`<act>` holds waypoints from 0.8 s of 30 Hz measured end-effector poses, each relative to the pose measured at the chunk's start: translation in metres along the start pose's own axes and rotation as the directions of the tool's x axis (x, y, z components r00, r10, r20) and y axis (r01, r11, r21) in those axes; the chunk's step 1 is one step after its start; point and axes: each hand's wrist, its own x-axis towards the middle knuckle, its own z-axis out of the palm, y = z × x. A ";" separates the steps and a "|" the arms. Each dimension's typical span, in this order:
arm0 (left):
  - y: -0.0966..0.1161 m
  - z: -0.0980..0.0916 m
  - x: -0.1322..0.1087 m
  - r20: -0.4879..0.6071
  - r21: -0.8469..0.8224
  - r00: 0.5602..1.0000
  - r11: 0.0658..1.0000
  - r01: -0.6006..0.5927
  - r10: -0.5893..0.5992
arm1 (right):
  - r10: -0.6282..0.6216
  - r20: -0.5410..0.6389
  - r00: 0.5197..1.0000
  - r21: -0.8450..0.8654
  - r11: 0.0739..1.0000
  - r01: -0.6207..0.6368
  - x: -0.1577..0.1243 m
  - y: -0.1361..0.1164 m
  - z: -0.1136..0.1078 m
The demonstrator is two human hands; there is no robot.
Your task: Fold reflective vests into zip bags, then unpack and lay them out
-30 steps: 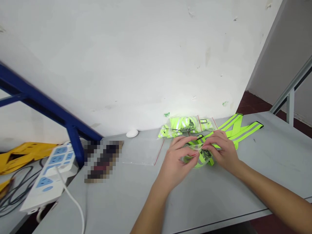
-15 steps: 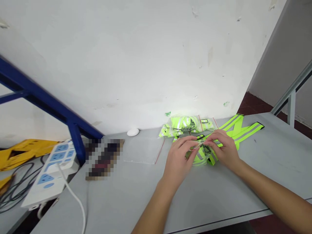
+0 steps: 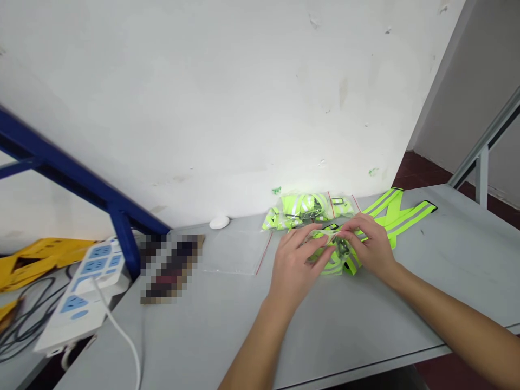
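Observation:
My left hand [image 3: 298, 265] and my right hand [image 3: 369, 244] meet over a clear plastic bag [image 3: 333, 259] holding a folded neon-green reflective strap. Both hands pinch the bag's top edge between thumb and fingers, with the bag resting on the grey table [image 3: 365, 325]. Behind the hands lie bagged green straps [image 3: 309, 208] against the wall. An unfolded green reflective strap [image 3: 400, 214] stretches to the right of them.
Flat empty clear bags with a red strip [image 3: 239, 252] lie left of my hands. A small white round object [image 3: 220, 222] sits by the wall. A white and blue power strip [image 3: 83, 295] with cable, a blue frame [image 3: 122, 227] and a yellow thing [image 3: 32, 260] are at left.
My fingers have shifted along the bag's top edge, and the bagged strap has settled a little lower on the table. The view moved slightly.

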 end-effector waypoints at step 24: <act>0.012 -0.007 -0.010 0.038 -0.273 0.991 0.953 0.131 -0.126 | -0.190 0.123 0.974 0.061 0.981 0.184 0.004 -0.016 -0.007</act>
